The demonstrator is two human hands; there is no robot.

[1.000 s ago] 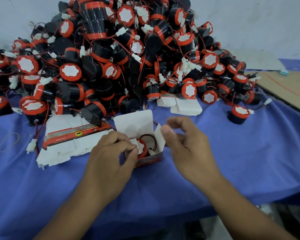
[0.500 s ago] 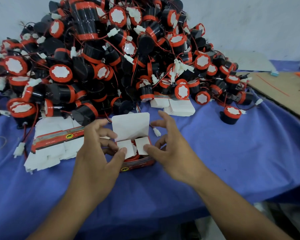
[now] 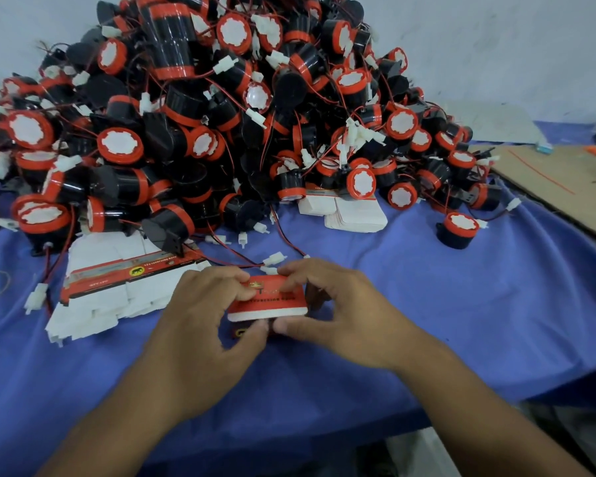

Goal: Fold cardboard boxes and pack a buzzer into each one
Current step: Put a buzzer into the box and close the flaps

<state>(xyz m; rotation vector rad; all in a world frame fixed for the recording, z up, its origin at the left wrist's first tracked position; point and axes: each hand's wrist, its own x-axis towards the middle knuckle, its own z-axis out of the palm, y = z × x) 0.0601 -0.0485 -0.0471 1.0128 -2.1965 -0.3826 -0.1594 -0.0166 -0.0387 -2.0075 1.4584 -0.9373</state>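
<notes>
A small red cardboard box (image 3: 267, 302) stands on the blue cloth at centre, its top lid folded down over the opening. My left hand (image 3: 203, 325) grips its left side, thumb on the front face and fingers on the lid. My right hand (image 3: 338, 313) grips its right side the same way. The buzzer inside is hidden by the lid. A big heap of black and red buzzers (image 3: 221, 115) with wires and white plugs rises behind. A stack of flat, unfolded boxes (image 3: 117, 287) lies to the left of my hands.
A second stack of flat white box blanks (image 3: 355, 215) sits at the foot of the heap. One lone buzzer (image 3: 458, 228) stands to the right. A brown cardboard sheet (image 3: 561, 187) lies at far right. The table's front edge (image 3: 324, 428) is close below my arms.
The white lid, upright a second ago, has been folded down over the side flaps and the buzzer. Both hands have closed in on the box.
</notes>
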